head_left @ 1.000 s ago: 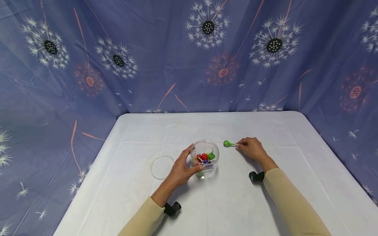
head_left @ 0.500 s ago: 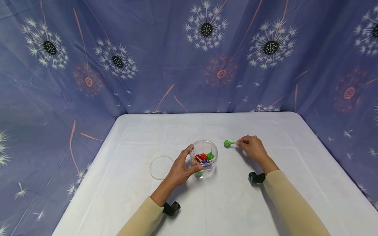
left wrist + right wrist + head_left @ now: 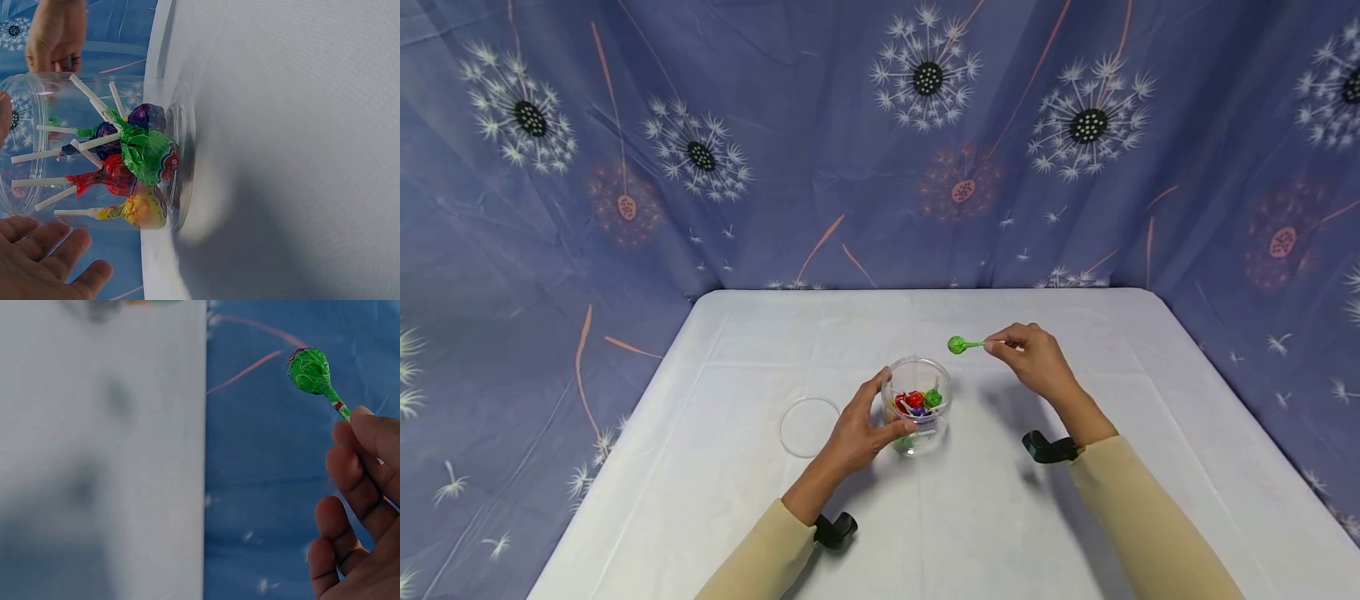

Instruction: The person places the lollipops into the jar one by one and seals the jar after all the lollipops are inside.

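A clear plastic jar (image 3: 937, 437) stands upright on the white table, with several wrapped lollipops inside. Red, green, purple and yellow wrappers (image 3: 148, 156) show through its wall in the left wrist view, most sticks pointing toward the mouth. My left hand (image 3: 856, 433) holds the jar from the left, thumb at the near side and fingers round the far side. Above the table, to the right of and behind the jar, my right hand (image 3: 1037, 364) pinches the stick of a green lollipop (image 3: 957, 345) between thumb and fingertips. Its wrapped head points left, toward the jar's side.
A round clear lid (image 3: 781, 427) lies flat on the white table (image 3: 715, 500), left of the jar and near my left hand. Behind the table hangs a blue curtain (image 3: 820, 167) with dandelion prints. Each wrist wears a black camera mount.
My right hand has lifted the green lollipop off the table and carried it slightly left and away from me. The left hand and the jar have stayed in place.
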Action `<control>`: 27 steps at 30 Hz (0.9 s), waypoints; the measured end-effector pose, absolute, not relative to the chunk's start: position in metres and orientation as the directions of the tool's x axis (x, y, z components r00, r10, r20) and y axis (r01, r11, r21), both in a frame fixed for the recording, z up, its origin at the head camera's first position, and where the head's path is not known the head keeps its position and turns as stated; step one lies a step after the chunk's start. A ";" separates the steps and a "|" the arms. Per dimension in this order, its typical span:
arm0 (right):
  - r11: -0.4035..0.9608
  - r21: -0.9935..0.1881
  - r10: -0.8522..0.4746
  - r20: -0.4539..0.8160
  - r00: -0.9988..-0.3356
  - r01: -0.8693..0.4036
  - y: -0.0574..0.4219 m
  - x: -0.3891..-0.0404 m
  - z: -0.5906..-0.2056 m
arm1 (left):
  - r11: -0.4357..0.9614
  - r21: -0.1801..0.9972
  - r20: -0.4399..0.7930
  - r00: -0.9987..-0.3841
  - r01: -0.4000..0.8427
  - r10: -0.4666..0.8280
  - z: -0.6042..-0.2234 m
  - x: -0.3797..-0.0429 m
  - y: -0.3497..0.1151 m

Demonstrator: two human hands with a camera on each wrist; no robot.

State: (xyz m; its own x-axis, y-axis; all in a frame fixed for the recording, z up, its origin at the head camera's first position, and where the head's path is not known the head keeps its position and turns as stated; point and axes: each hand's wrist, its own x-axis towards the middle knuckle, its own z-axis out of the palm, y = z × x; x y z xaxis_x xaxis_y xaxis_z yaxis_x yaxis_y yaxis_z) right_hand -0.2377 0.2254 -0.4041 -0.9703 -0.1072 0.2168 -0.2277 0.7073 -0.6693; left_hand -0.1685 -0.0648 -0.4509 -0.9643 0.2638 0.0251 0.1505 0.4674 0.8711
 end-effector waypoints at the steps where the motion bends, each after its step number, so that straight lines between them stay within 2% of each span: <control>1: 0.698 -0.674 -0.117 0.226 -0.967 -0.242 0.223 -0.236 -0.401 | 0.468 0.871 0.026 -0.964 0.152 0.265 -0.451 -0.169 -0.065; 14: 0.645 -0.658 -0.225 0.322 -0.920 -0.389 0.187 -0.217 -0.372 | 0.466 0.872 0.022 -0.965 0.146 0.262 -0.451 -0.170 -0.064; 20: 0.641 -0.601 -0.299 0.378 -0.876 -0.477 0.172 -0.211 -0.371 | 0.458 0.878 0.017 -0.966 0.137 0.257 -0.452 -0.170 -0.064; 27: 0.671 -0.533 -0.371 0.360 -0.856 -0.515 0.156 -0.207 -0.374 | 0.450 0.880 0.031 -0.965 0.150 0.261 -0.452 -0.170 -0.065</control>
